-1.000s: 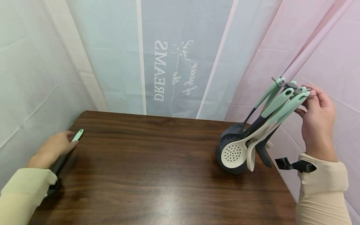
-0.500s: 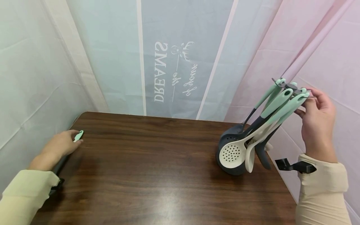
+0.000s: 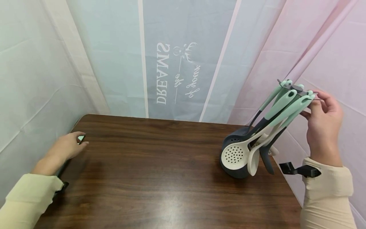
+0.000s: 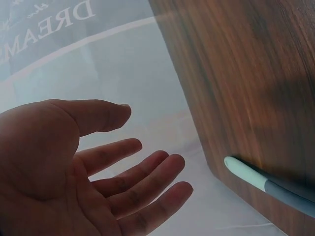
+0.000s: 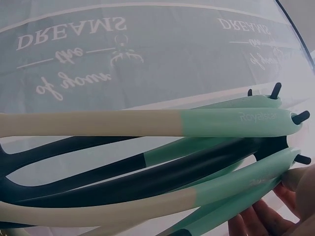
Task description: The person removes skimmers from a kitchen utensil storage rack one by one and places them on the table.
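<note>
On the left side of the table, my left hand (image 3: 66,146) hovers over a utensil with a mint handle (image 4: 246,173) and dark shaft. The fingers are spread and relaxed, with nothing between them; the utensil's working end is hidden. At the right, a dark round-based utensil stand (image 3: 238,173) carries several hanging kitchen tools with mint handles, among them a cream skimmer (image 3: 233,156) and a cream spoon (image 3: 253,163). My right hand (image 3: 324,122) pinches the stand's top at a hook, its fingertips against a mint handle end (image 5: 275,164).
The brown wooden table (image 3: 160,159) ends at a hanging cloth (image 3: 123,63) with mirrored lettering behind. Pale cloth walls rise close along the left and right edges. A black wrist mount (image 3: 300,169) projects from the right sleeve near the hanging tools.
My left hand has slid forward and slightly right, covering more of the mint handle. The hanging tools have turned slightly on the stand, the skimmer shifting left. My right hand stays at the top.
</note>
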`<state>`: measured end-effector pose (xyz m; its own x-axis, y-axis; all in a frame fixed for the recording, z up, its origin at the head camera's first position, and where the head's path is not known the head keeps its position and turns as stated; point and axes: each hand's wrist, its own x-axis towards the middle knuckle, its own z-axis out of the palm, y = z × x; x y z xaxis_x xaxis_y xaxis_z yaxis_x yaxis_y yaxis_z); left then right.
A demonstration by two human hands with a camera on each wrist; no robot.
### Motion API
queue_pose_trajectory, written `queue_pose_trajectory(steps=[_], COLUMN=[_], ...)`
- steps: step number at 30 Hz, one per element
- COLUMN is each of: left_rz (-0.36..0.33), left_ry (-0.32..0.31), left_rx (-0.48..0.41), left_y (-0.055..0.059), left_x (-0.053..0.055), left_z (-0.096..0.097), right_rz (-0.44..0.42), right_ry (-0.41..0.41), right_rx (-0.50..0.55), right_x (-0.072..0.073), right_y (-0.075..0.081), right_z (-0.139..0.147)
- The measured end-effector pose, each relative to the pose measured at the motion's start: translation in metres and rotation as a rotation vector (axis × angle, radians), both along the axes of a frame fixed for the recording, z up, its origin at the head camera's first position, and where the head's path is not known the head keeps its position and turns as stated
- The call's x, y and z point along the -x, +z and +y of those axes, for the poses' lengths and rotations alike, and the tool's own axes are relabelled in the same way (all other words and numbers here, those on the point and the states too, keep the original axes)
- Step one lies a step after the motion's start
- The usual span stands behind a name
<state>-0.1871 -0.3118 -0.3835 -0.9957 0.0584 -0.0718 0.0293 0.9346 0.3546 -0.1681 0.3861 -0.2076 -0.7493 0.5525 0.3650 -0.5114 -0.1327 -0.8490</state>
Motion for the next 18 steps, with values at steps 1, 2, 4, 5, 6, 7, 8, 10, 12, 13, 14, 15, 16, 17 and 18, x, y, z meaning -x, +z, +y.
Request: queue_pose_trajectory(steps=[1, 2, 4, 5, 6, 7, 8, 10, 12, 13, 14, 15, 16, 17, 18], left_rz=[0.001, 0.006, 0.026, 0.037, 0.043, 0.053, 0.058, 0.062, 0.062, 0.063, 0.062, 0.061, 0.060, 0.056, 0.054], left_ry=[-0.004, -0.010, -0.020, -0.024, -0.030, -0.034, -0.036, -0.040, -0.043, -0.043, -0.043, -0.043, -0.042, -0.040, -0.041], left_rx=[-0.003, -0.005, -0.009, -0.008, -0.008, -0.007, -0.008, -0.010, -0.013, -0.016, -0.018, -0.021, -0.023, -0.026, -0.030], left_y=[0.000, 0.001, 0.001, 0.001, 0.001, 0.002, 0.002, 0.004, 0.005, 0.006, 0.006, 0.006, 0.006, 0.007, 0.007], left_x=[0.001, 0.001, 0.003, 0.004, 0.004, 0.005, 0.005, 0.006, 0.006, 0.006, 0.005, 0.005, 0.004, 0.004, 0.004], left_z=[0.000, 0.001, 0.002, 0.003, 0.003, 0.005, 0.006, 0.008, 0.010, 0.011, 0.013, 0.014, 0.015, 0.017, 0.018], right_rz=[-0.001, -0.002, -0.013, -0.015, -0.020, -0.026, -0.030, -0.034, -0.030, -0.022, -0.012, -0.004, 0.005, 0.015, 0.022], right_ry=[-0.008, -0.016, -0.038, -0.050, -0.062, -0.074, -0.084, -0.102, -0.107, -0.107, -0.104, -0.102, -0.099, -0.095, -0.091], right_rx=[-0.001, 0.001, -0.007, -0.012, -0.022, -0.033, -0.042, -0.065, -0.074, -0.074, -0.072, -0.071, -0.068, -0.064, -0.063], right_x=[0.000, 0.000, -0.001, -0.001, -0.001, -0.001, -0.001, -0.001, -0.001, -0.001, -0.002, -0.002, -0.003, -0.003, -0.004], right_y=[0.000, 0.000, 0.000, 0.000, 0.000, -0.001, -0.001, -0.001, -0.002, -0.002, -0.002, -0.003, -0.003, -0.003, -0.003], right_z=[0.000, -0.001, -0.002, -0.002, -0.002, -0.002, -0.003, -0.003, -0.003, -0.003, -0.003, -0.003, -0.003, -0.002, -0.002])
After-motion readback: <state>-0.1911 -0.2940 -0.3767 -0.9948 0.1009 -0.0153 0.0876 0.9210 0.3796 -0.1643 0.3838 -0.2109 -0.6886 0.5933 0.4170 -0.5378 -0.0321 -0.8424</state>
